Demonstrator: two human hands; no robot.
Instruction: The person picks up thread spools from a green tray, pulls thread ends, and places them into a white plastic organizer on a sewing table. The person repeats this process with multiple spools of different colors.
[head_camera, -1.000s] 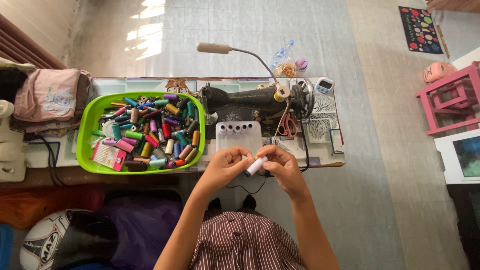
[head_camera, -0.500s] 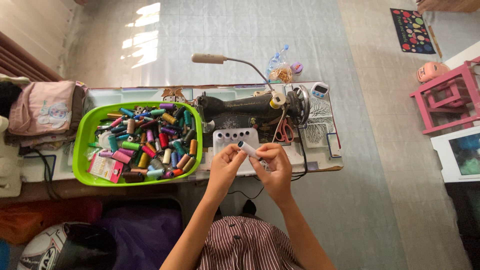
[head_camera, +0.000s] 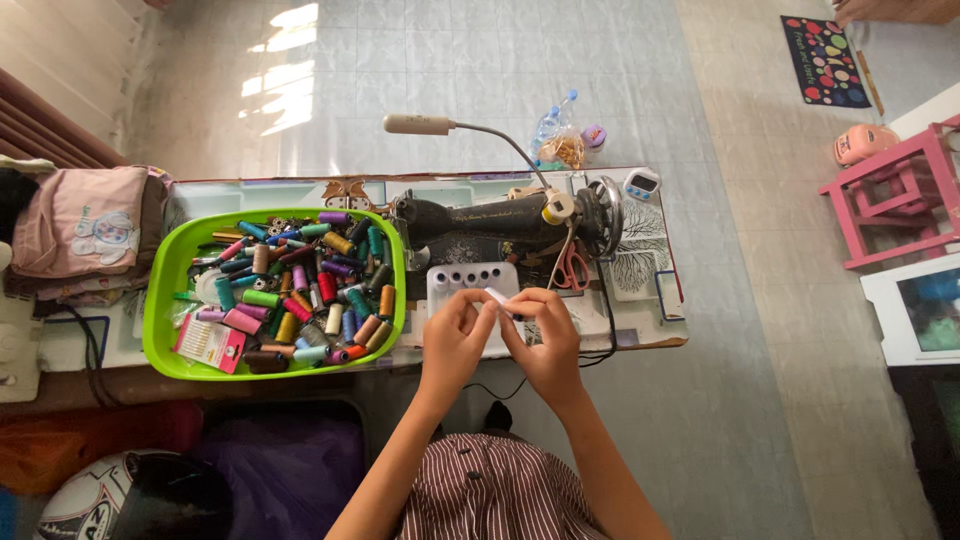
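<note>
- White and slim, a small spool is pinched between the fingertips of both hands, over the front edge of the desk, just above the white tray.
- Its long axis runs on a slant: the upper end points toward the far left corner of the desk, the lower end toward the near right. One such spool is in hand.
- The left hand has its fingers curled in narrowly, thumb and forefinger closed on the spool's left end.
- The right hand is closed the same way, with its fingertips on the spool's right end. The two hands touch at the fingertips.
- Under the hands sits one white tray with round holes, near the desk's front edge. Five holes show along its far row.
- Behind it stands one black sewing machine, its long axis parallel to the desk's back edge, with one gooseneck lamp arching above.
- One pair of red-handled scissors lies to the right of the tray.
- One green basin fills the desk's left part, heaped with many coloured thread spools, too many to count.
- One small timer rests at the far right corner.
</note>
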